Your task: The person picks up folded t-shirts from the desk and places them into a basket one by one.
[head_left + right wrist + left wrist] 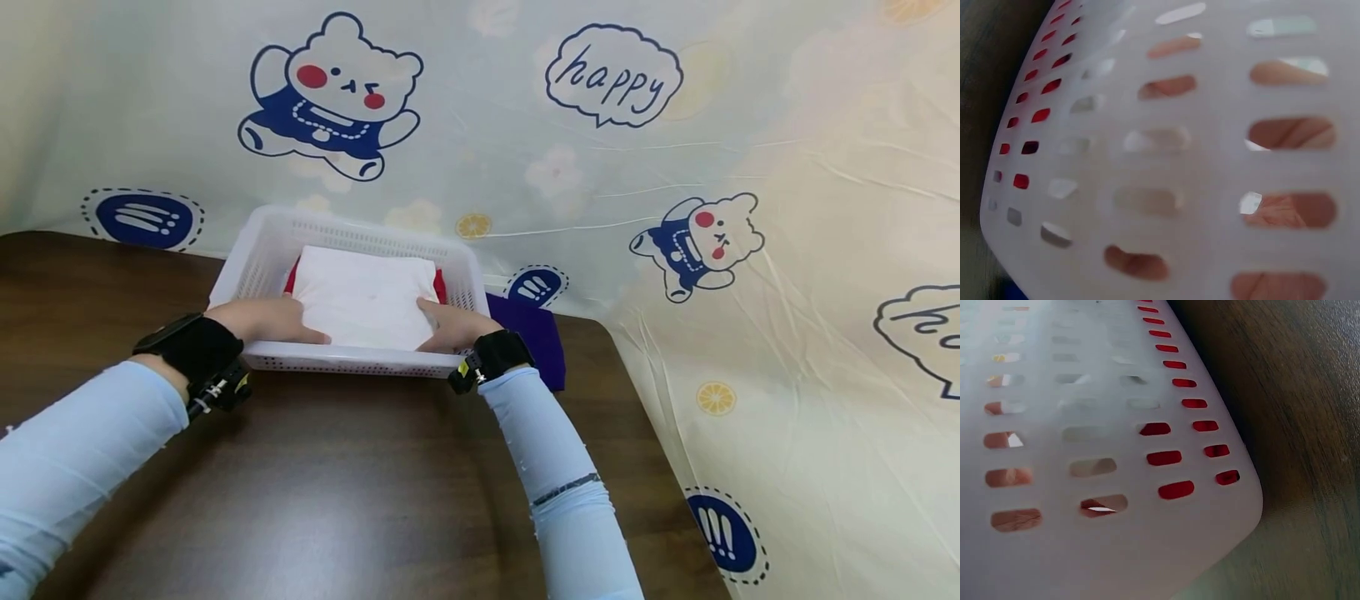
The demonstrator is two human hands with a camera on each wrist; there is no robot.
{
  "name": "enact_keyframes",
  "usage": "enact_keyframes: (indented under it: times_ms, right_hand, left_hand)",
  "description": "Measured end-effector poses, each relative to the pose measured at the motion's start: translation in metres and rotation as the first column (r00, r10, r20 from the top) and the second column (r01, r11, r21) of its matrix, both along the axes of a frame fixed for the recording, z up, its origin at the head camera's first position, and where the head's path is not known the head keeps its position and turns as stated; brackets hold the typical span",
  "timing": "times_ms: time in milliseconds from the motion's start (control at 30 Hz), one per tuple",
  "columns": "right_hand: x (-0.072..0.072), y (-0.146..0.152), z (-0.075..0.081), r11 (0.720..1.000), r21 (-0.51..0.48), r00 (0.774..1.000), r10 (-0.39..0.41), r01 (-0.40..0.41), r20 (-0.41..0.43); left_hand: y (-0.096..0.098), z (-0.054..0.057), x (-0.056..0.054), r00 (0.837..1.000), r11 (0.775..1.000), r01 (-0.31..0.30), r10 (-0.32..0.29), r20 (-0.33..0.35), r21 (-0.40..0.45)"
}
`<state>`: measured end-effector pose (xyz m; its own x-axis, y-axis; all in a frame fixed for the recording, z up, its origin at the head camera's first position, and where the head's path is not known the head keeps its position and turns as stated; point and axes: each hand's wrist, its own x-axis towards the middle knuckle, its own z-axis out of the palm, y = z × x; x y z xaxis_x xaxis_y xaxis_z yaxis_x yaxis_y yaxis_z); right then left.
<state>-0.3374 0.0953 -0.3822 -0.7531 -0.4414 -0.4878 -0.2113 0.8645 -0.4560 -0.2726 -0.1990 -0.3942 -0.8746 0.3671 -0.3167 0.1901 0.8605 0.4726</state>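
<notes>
A folded white cloth point(363, 300) lies inside a white perforated plastic basket point(360, 364), on top of a red cloth point(440, 286) that shows at both sides. My left hand point(285, 320) reaches over the near left rim and grips the white cloth's left side. On the opposite side, my right hand point(453, 327) holds the cloth with the thumb over its edge. Most fingers are hidden by cloth and basket. Through the slots in the left wrist view, red cloth point(1175, 489) shows low in the basket; in the right wrist view, parts of the right hand point(1291, 134) appear.
A dark purple folded cloth point(543, 342) lies right of the basket, partly behind it. The brown wooden table point(360, 483) extends in front. A printed curtain point(480, 125) hangs close behind the basket and along the table's right edge.
</notes>
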Motion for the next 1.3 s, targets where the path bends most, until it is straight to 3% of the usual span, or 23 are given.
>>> enact_keyframes:
  times_ms: [167,367,533,633,733,800,867,900,967,1033,1067,1167,1300]
  right_hand:
    - [0.003,-0.002,0.004,1.000,0.013,1.000,0.021,-0.021,-0.012]
    - [0.006,-0.002,0.007,1.000,0.025,1.000,0.011,-0.011,0.003]
    - [0.006,-0.001,0.007,1.000,0.013,1.000,0.028,-0.028,0.005]
    - [0.005,-0.001,0.005,0.999,0.009,0.999,0.040,-0.040,0.001]
    - [0.004,-0.001,0.005,0.999,0.009,0.999,0.054,-0.054,-0.004]
    - [0.004,-0.001,0.005,0.998,0.007,0.998,0.058,-0.058,-0.003]
    - [0.004,-0.001,0.005,0.998,0.002,0.998,0.055,-0.055,-0.001]
    - [0.004,-0.001,0.005,0.999,0.000,0.999,0.048,-0.048,0.001]
    - [0.004,0.000,0.006,0.999,-0.007,0.999,0.037,-0.037,0.004]
    - [0.004,0.000,0.006,1.000,-0.015,1.000,0.026,-0.025,0.008]
    - [0.004,0.000,0.006,1.000,-0.018,1.000,0.018,-0.017,0.011]
    - [0.004,0.000,0.005,1.000,-0.022,1.000,0.019,-0.018,0.013]
    - [0.003,0.000,0.003,0.999,-0.021,1.000,0.028,-0.028,0.010]
  left_hand:
    - [-0.001,0.000,0.002,0.999,0.999,-0.031,0.030,0.043,0.017]
    - [0.000,0.001,0.003,0.998,0.998,-0.051,0.049,0.033,0.039]
    - [0.001,-0.001,0.001,0.989,0.987,-0.131,0.136,-0.049,0.093]
    - [0.003,-0.001,0.001,0.968,0.966,-0.187,0.212,-0.135,0.180]
    - [0.005,0.004,0.004,0.922,0.937,-0.214,0.287,-0.259,0.274]
    - [0.005,0.010,0.008,0.865,0.914,-0.228,0.348,-0.362,0.334]
    - [0.005,0.015,0.012,0.790,0.891,-0.255,0.416,-0.450,0.376]
    - [0.005,0.018,0.014,0.751,0.878,-0.281,0.453,-0.481,0.389]
    - [0.004,0.020,0.016,0.687,0.849,-0.333,0.517,-0.511,0.411]
    - [0.002,0.020,0.017,0.655,0.820,-0.390,0.567,-0.499,0.419]
    - [0.000,0.020,0.017,0.656,0.810,-0.418,0.582,-0.481,0.411]
    - [-0.005,0.016,0.016,0.710,0.805,-0.476,0.589,-0.386,0.354]
    - [-0.011,0.015,0.016,0.789,0.844,-0.495,0.537,-0.299,0.208]
